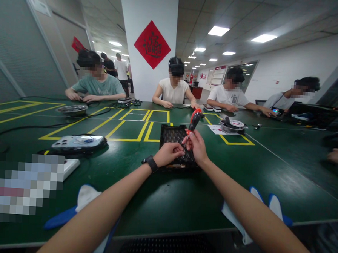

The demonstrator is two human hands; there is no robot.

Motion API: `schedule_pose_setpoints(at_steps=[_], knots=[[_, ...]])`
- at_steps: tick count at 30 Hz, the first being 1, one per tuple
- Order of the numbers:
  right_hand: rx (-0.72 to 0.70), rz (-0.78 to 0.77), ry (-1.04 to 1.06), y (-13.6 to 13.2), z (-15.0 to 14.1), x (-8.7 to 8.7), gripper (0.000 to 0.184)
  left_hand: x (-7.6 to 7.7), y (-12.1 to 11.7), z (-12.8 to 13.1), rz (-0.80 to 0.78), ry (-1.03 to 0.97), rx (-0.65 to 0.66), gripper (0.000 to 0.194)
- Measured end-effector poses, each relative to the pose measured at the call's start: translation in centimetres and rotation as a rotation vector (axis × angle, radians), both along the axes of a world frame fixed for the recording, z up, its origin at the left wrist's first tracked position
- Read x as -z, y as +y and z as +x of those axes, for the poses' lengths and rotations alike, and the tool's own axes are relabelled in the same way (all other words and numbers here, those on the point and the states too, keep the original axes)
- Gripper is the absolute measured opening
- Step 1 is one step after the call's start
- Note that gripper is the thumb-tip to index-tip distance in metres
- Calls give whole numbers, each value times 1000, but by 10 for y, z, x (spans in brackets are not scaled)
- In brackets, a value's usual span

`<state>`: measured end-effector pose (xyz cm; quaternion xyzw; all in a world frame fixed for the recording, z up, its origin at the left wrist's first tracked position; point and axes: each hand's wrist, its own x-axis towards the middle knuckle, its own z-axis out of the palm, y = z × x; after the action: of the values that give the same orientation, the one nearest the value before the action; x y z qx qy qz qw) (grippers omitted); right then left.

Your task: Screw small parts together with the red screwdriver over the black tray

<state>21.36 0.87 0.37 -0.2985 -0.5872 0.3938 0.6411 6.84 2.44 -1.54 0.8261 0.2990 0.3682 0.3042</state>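
A screwdriver (195, 119) with a red and black handle stands nearly upright, tilted a little, handle up. The fingers of my right hand (196, 145) close around its lower part, just under the handle. My left hand (170, 153), with a dark watch on the wrist, pinches near the shaft's lower end; what it holds there is too small to make out. Below both hands lies a black tray-like case (171, 133) with a ribbed or gridded inside. The screwdriver's tip is hidden by my fingers.
Blue and white gloves (87, 197) lie by each forearm. On the left are a phone (79, 141) on a black item, a cable and a metal bowl (71, 110). Another metal dish (233, 126) stands right, on paper. Several people sit across the green table (225, 174).
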Motion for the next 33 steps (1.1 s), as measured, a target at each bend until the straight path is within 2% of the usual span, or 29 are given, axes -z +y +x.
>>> schedule_pose_setpoints(at_steps=[10,19,23,25,28,31,33], knots=[[-60,-21,34,3,1,3,32,-4,-2,-1,33,51,47,21],[-39,-15,54,1,-1,3,28,2,3,-2,-59,-12,34,29],[-13,-4,72,0,-1,1,27,-3,4,-3,-76,4,70,30],[32,20,93,2,1,-1,25,-9,10,-9,-33,-50,-4,31],[144,70,154,6,9,-6,23,-13,27,-29,41,-261,-291,33],[262,100,211,12,18,-7,22,-3,47,-52,-2,-372,-600,35],[303,73,185,16,21,-4,23,10,55,-62,-117,-305,-674,38]])
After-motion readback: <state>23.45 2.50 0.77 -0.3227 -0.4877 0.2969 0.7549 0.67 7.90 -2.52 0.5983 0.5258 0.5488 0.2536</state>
